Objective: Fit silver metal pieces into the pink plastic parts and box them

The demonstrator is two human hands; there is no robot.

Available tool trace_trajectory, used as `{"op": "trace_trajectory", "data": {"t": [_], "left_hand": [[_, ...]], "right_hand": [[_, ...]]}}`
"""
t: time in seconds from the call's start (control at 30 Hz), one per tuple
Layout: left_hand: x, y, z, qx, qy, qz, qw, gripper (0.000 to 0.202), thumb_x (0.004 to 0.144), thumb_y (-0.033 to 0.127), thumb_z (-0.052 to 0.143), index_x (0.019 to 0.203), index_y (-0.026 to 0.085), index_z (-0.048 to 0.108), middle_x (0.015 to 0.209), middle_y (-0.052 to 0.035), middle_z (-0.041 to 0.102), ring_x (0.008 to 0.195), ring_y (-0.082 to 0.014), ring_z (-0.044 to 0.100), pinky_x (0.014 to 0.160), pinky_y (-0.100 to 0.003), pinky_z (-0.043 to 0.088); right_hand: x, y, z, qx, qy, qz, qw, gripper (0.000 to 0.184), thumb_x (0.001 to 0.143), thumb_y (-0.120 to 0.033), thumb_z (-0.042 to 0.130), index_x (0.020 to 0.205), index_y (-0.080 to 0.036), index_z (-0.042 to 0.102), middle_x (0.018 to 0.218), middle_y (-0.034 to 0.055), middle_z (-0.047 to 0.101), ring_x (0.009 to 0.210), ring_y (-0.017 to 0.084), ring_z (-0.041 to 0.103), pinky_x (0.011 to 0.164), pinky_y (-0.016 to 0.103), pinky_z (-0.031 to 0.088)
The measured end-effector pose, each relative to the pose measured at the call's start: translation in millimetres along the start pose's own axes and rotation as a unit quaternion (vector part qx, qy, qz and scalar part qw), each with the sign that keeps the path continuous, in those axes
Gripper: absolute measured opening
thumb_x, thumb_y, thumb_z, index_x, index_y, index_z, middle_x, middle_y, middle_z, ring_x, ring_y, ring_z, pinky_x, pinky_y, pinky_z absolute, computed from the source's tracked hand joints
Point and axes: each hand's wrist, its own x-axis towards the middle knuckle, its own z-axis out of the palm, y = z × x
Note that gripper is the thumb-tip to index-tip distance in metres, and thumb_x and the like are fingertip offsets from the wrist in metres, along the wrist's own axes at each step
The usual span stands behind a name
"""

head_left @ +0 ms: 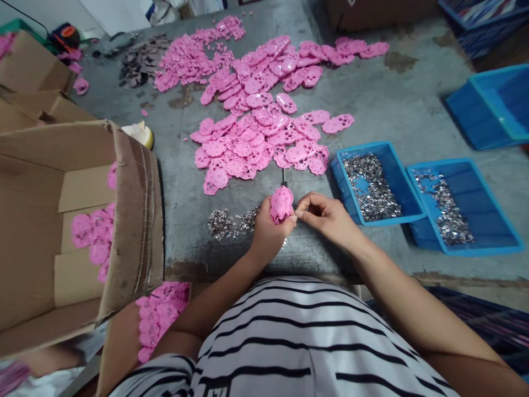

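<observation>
My left hand [266,234] is closed around a pink plastic shell [281,204] and holds it up near the table's front edge. Right beside it, my right hand [326,216] has thumb and forefinger pinched together at the shell's lower right side; whatever is between those fingertips is too small to make out. A short dark rod [284,177] shows just beyond the shell. Small shiny metal parts [221,224] lie heaped on the table left of my left hand. Past both hands spreads a large pile of pink plastic shells [243,146].
Two blue trays [407,212] [491,251] of metal parts stand on the right. Another blue bin [475,113] sits behind them. An open cardboard box [138,220] with pink pieces is at left. Small pink pieces [185,60] and dark flat pieces [142,58] lie farther back.
</observation>
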Motion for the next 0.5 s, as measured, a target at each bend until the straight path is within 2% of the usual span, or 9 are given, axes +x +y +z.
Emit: {"op": "trace_trajectory", "data": {"t": [0.17, 0.27, 0.4, 0.5], "left_hand": [[-0.6, -4.5, 0.1, 0.001, -0.026, -0.001, 1.0, 0.028, 0.063, 0.015, 0.067, 0.087, 0.019, 0.053, 0.073, 0.0037, 0.054, 0.063, -0.0099, 0.049, 0.061, -0.023, 0.043], [-0.6, -6.4, 0.8, -0.012, -0.037, -0.012, 0.999, 0.027, 0.062, 0.014, 0.067, 0.085, 0.019, 0.052, 0.07, 0.0041, 0.054, 0.061, -0.0095, 0.049, 0.06, -0.023, 0.043], [-0.6, -4.5, 2.1, -0.055, -0.036, -0.034, 0.997, 0.031, 0.06, 0.013, 0.071, 0.084, 0.019, 0.053, 0.069, 0.0037, 0.057, 0.062, -0.0097, 0.052, 0.062, -0.023, 0.045], [0.2, 3.3, 3.2, -0.173, -0.033, -0.089, 0.98, 0.032, 0.065, 0.023, 0.071, 0.091, 0.02, 0.053, 0.078, 0.001, 0.062, 0.068, -0.0116, 0.057, 0.066, -0.024, 0.047]], "right_hand": [[0.9, -7.2, -9.2, -0.104, -0.061, -0.044, 0.992, 0.013, 0.082, -0.023, 0.056, 0.07, -0.018, 0.057, 0.072, 0.0009, 0.057, 0.064, 0.013, 0.049, 0.06, 0.026, 0.036], [-1.9, -11.6, -11.6, -0.181, -0.069, -0.058, 0.979, 0.01, 0.084, -0.02, 0.053, 0.075, -0.019, 0.055, 0.074, 0.0018, 0.057, 0.065, 0.014, 0.049, 0.062, 0.027, 0.036], [-4.5, -9.6, -8.6, -0.227, -0.05, -0.066, 0.97, 0.01, 0.086, -0.022, 0.05, 0.077, -0.021, 0.053, 0.078, 0.0042, 0.055, 0.068, 0.018, 0.051, 0.064, 0.03, 0.038], [-2.6, -0.9, -3.1, -0.142, 0.017, -0.058, 0.988, 0.016, 0.087, -0.029, 0.051, 0.073, -0.022, 0.05, 0.078, 0.0045, 0.053, 0.073, 0.019, 0.051, 0.069, 0.033, 0.042]]}}
